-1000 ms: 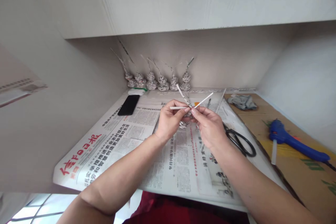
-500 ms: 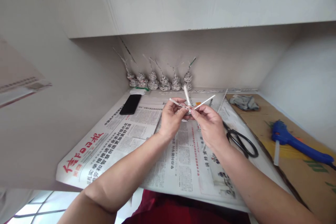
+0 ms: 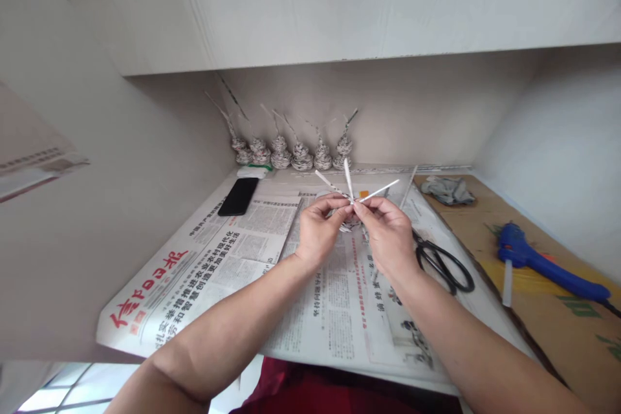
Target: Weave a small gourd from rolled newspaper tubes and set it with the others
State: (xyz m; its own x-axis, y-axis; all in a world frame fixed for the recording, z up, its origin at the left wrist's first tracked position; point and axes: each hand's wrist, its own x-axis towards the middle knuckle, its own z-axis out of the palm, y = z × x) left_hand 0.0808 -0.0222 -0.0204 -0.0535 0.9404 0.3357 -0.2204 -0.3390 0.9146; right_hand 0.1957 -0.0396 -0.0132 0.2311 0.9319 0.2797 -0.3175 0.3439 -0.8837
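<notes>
My left hand (image 3: 320, 223) and my right hand (image 3: 388, 226) meet above the newspaper, fingertips pinched together. Between them are thin rolled paper strips (image 3: 347, 178), three of whose ends fan out: one to the left, one upright, one to the right. A woven paper piece (image 3: 345, 228) shows partly under my fingers, mostly hidden by them. Black-handled scissors (image 3: 444, 265) lie just right of my right hand, their blades hidden behind it. Along the back wall stand several gourd-shaped woven paper pieces (image 3: 303, 156) with strips poking from their tops.
Newspaper (image 3: 194, 284) covers the table. A black phone (image 3: 238, 196) lies at left, beside a white packet (image 3: 252, 172). On cardboard (image 3: 548, 330) at right rest a blue glue gun (image 3: 543, 265) and a crumpled grey cloth (image 3: 449, 190). A white panel (image 3: 363, 6) overhangs the back.
The left strip has swung more upright, and the strips now fan from one point between my fingertips. More of the woven piece shows below my hands. The view has shifted slightly.
</notes>
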